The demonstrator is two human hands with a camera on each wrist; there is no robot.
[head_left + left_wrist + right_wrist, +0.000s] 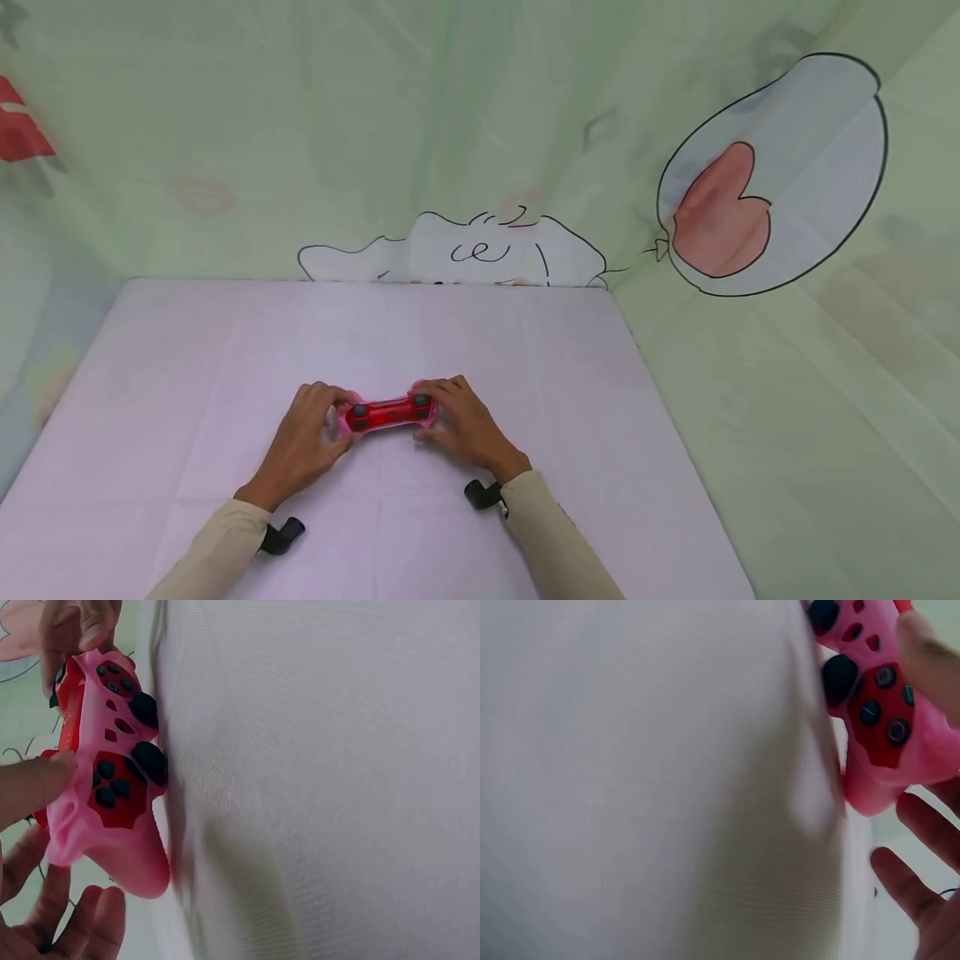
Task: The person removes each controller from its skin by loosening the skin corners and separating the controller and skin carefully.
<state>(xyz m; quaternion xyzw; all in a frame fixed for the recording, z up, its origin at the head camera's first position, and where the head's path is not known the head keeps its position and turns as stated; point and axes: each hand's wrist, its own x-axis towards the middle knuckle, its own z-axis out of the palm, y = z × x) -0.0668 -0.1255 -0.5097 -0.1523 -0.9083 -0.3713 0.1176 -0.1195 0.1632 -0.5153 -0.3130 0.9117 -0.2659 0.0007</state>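
Note:
A red game controller in a pink rubbery cover stands on the white-clothed table between both hands, its shoulder-button edge up and its grips down. The left hand holds one end, thumb on the near side and fingers on the far side. At the opposite end, the right hand grips it the same way. Through openings in the cover show dark thumbsticks and red button areas. Along the upper edge the red shell is bare, with the cover bunched beside the left thumb.
The table is spread with a pale, creased cloth. Pale green fabric walls rise behind and beside it, printed with a balloon and a cartoon figure. Black wrist cameras sit under both sleeves.

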